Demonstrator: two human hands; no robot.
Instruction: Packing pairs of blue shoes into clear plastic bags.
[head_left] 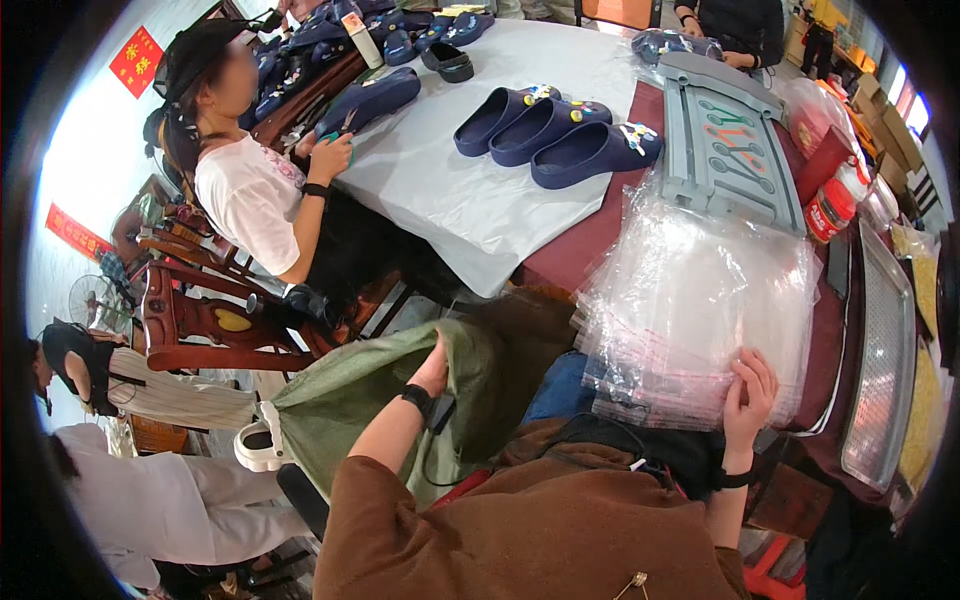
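At the mouth of a large green woven sack (350, 400), my left hand (432, 370) is closed on the sack's edge; part of the fingers is hidden by the fabric. The sack hangs beside me at the left, its inside dark. My right hand (750, 390) lies on the near right part of a stack of clear plastic bags (690, 300), fingers extended and slightly bent. These bags spread over the table's near edge in front of me. Beyond them stand three navy clogs (595, 155) with charms on top, side by side.
A grey plastic case (725, 140) and a red-lidded jar (832, 208) stand beyond the bags. A metal tray (880, 360) is at the right. Across the white-covered table (420, 190), a co-worker's hand (332, 155) holds scissors near a navy clog. A wooden chair (215, 315) stands left.
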